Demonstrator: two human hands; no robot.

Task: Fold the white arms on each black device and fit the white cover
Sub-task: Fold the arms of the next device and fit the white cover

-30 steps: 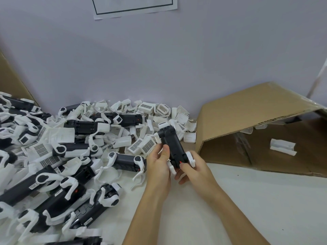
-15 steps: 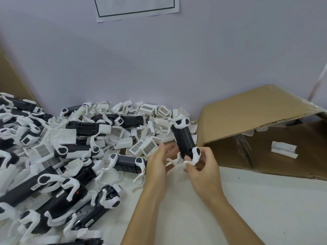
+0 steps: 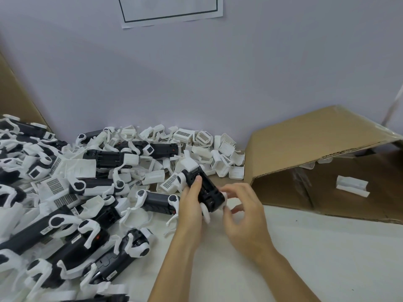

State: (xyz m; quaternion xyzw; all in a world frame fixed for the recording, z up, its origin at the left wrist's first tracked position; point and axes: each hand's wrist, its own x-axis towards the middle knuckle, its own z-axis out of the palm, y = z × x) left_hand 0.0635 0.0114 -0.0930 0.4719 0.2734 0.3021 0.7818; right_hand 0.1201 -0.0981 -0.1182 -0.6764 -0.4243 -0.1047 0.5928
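Black device (image 3: 204,189) held above the worktop (image 3: 305,258).
We grip it in the left hand (image 3: 190,205); the right hand (image 3: 244,211), fingers loosely curled, touches its near end beside the pile of devices (image 3: 72,203).

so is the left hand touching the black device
Touching. The head view shows the left hand wrapped round the black device, thumb pressed on its top face.
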